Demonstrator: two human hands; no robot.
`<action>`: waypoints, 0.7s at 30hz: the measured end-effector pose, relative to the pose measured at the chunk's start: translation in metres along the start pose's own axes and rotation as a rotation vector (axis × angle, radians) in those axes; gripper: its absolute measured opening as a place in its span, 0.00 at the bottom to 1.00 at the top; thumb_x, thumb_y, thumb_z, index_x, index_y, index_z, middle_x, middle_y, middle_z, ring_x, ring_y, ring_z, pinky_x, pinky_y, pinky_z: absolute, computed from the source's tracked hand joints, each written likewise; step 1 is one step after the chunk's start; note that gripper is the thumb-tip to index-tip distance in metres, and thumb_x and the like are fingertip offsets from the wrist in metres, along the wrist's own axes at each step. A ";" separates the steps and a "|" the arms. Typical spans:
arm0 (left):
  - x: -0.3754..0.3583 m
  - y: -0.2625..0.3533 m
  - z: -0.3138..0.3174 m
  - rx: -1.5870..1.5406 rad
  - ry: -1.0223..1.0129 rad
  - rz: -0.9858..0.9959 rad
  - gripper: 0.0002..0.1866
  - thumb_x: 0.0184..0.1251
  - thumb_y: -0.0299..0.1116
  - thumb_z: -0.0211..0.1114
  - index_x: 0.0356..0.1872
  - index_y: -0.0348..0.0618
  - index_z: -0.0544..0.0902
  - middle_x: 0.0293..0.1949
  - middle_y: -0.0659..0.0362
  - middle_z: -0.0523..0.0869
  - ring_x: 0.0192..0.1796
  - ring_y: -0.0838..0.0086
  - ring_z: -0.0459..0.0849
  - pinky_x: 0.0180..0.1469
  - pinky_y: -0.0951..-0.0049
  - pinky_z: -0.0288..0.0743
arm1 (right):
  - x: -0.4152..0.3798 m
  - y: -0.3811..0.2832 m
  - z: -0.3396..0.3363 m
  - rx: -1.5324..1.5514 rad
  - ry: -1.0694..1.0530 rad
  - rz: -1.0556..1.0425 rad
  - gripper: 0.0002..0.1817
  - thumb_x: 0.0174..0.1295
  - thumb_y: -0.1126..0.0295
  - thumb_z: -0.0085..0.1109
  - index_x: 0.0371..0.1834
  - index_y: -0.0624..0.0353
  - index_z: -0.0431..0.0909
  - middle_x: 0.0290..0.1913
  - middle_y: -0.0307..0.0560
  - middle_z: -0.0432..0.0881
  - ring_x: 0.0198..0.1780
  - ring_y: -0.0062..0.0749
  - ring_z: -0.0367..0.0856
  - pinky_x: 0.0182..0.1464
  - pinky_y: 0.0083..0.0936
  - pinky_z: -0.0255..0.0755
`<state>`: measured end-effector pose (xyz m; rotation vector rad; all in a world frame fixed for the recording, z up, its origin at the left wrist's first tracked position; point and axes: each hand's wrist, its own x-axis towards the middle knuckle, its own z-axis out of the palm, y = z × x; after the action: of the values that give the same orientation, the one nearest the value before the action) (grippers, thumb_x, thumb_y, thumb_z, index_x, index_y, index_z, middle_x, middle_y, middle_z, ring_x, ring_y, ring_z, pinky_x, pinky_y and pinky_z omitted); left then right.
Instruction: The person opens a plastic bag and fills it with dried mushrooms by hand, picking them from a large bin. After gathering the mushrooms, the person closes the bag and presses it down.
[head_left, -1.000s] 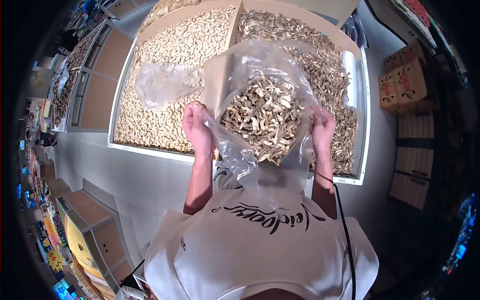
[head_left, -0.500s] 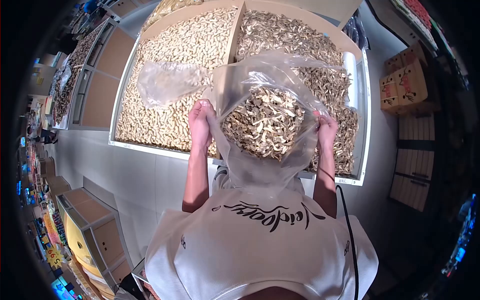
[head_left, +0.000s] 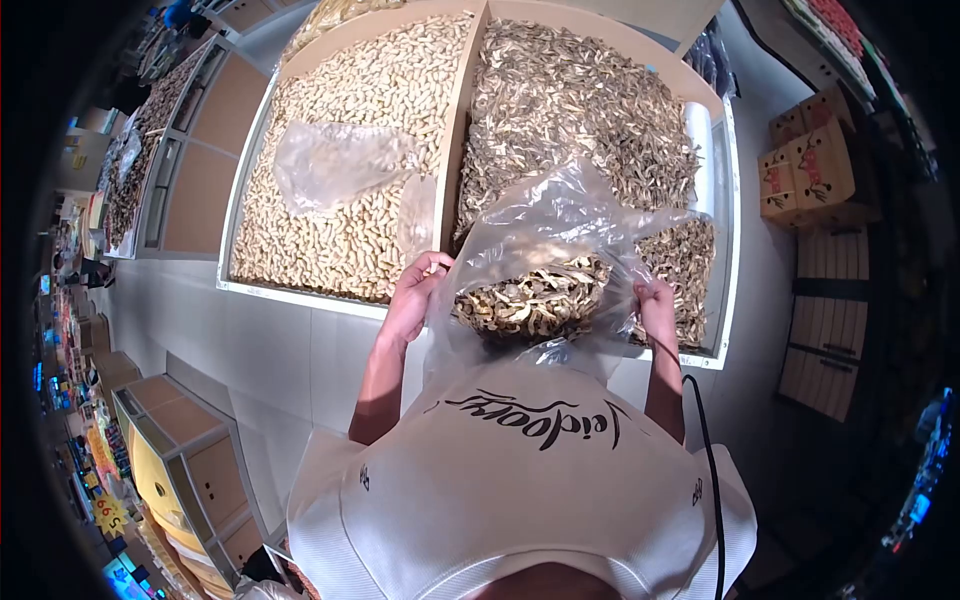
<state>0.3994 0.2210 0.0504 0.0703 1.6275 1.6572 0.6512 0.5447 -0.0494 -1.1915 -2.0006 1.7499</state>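
Note:
A clear plastic bag (head_left: 545, 215) hangs between my two hands at the front edge of the bin, close to my shirt. Dried mushroom slices (head_left: 535, 302) fill its lower part. My left hand (head_left: 412, 300) pinches the bag's left edge, near the bin's divider. At the bag's right edge, my right hand (head_left: 656, 308) has its fingers closed on the plastic. Beyond the bag, the right compartment holds a heap of loose dried mushrooms (head_left: 580, 100).
Peanuts (head_left: 370, 90) fill the left compartment, with another clear bag (head_left: 335, 165) lying on them. A wooden divider (head_left: 456, 130) separates the compartments. A white roll (head_left: 700, 160) lies at the bin's right side. Cardboard boxes (head_left: 812, 170) stand farther right. A black cord (head_left: 706, 450) hangs beside my shirt.
The filled bag has come down and closer to my body, and its wide mouth has folded over. Both hands have moved lower, and the mushroom heap behind shows more.

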 end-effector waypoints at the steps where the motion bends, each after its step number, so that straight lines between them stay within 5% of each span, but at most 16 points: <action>1: 0.000 0.002 0.003 -0.008 0.010 -0.006 0.10 0.78 0.26 0.53 0.48 0.44 0.84 0.27 0.70 0.78 0.25 0.88 0.70 0.29 0.84 0.65 | 0.001 0.007 -0.002 0.002 -0.005 0.003 0.11 0.73 0.76 0.52 0.31 0.62 0.80 0.20 0.34 0.73 0.19 0.18 0.66 0.22 0.22 0.58; 8: 0.013 -0.023 -0.025 0.138 -0.135 0.040 0.15 0.68 0.21 0.50 0.45 0.37 0.87 0.19 0.71 0.71 0.21 0.87 0.63 0.24 0.81 0.55 | 0.000 0.023 -0.006 0.080 0.012 0.085 0.13 0.72 0.78 0.52 0.44 0.61 0.89 0.22 0.35 0.77 0.19 0.18 0.68 0.22 0.20 0.62; 11: 0.015 -0.029 -0.029 0.133 -0.137 0.018 0.15 0.68 0.22 0.50 0.40 0.35 0.88 0.17 0.70 0.70 0.20 0.86 0.62 0.24 0.80 0.54 | 0.007 0.042 -0.004 0.084 0.022 -0.090 0.16 0.70 0.80 0.50 0.49 0.61 0.89 0.24 0.34 0.80 0.20 0.14 0.71 0.21 0.18 0.63; 14: 0.014 -0.037 -0.033 0.169 -0.158 0.006 0.15 0.69 0.22 0.50 0.38 0.35 0.88 0.17 0.70 0.70 0.20 0.86 0.62 0.24 0.80 0.55 | 0.001 0.040 -0.007 0.090 0.003 0.081 0.16 0.70 0.80 0.50 0.47 0.61 0.90 0.24 0.33 0.80 0.22 0.14 0.73 0.21 0.18 0.64; 21: 0.018 -0.063 -0.046 0.212 -0.186 -0.067 0.13 0.72 0.25 0.52 0.37 0.35 0.87 0.17 0.70 0.71 0.20 0.86 0.64 0.25 0.81 0.56 | -0.002 0.056 -0.001 0.043 -0.060 0.045 0.17 0.70 0.80 0.48 0.43 0.58 0.91 0.21 0.32 0.77 0.19 0.14 0.69 0.20 0.19 0.61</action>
<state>0.3929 0.1842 -0.0204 0.2656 1.6385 1.3803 0.6761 0.5415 -0.0991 -1.1932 -1.9731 1.8614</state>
